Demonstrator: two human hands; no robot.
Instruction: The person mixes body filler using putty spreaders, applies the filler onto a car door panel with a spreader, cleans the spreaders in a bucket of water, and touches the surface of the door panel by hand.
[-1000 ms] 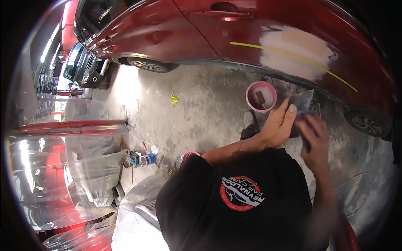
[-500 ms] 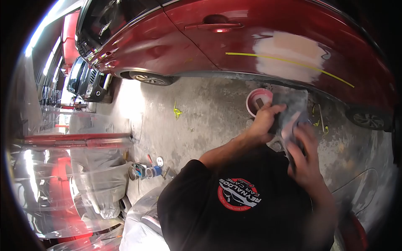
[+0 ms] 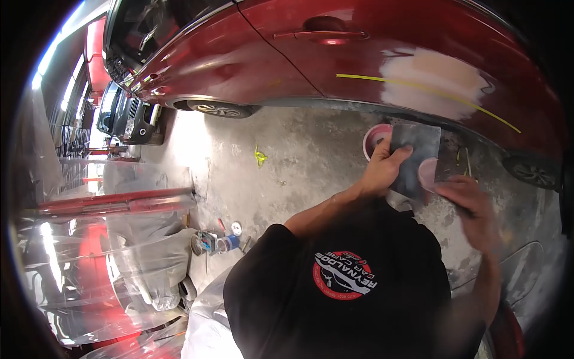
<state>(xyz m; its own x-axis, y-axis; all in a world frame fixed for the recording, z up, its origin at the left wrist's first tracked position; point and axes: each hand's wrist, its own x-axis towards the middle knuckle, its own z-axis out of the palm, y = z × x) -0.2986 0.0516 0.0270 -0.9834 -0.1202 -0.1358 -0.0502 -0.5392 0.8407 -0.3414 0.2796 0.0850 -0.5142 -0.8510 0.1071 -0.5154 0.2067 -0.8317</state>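
My left hand (image 3: 385, 167) grips a flat grey mixing board (image 3: 414, 140) by its left edge, thumb lying on top. A patch of pink body filler (image 3: 428, 173) sits on the board's right part. My right hand (image 3: 469, 200) is closed on a filler spreader, mostly hidden by the fingers and blurred, at the filler's right edge. Just behind my left hand stands a pink-rimmed tub (image 3: 367, 143) on the floor, partly covered by the hand and board. Beyond the board is a red car (image 3: 239, 66) with a pale sanded filler patch (image 3: 430, 90) on its rear door area.
Yellow tape (image 3: 382, 80) runs across the car's patch. Crumpled yellow tape (image 3: 260, 157) lies on the concrete floor (image 3: 311, 143). Cans and small supplies (image 3: 227, 242) stand at lower left, beside plastic-draped red parts (image 3: 89, 239). A dark vehicle (image 3: 128, 116) is parked farther back.
My right hand has moved right, from over the board to its right edge. The board now lies flatter to view, with the pink filler spread into a rounded patch.
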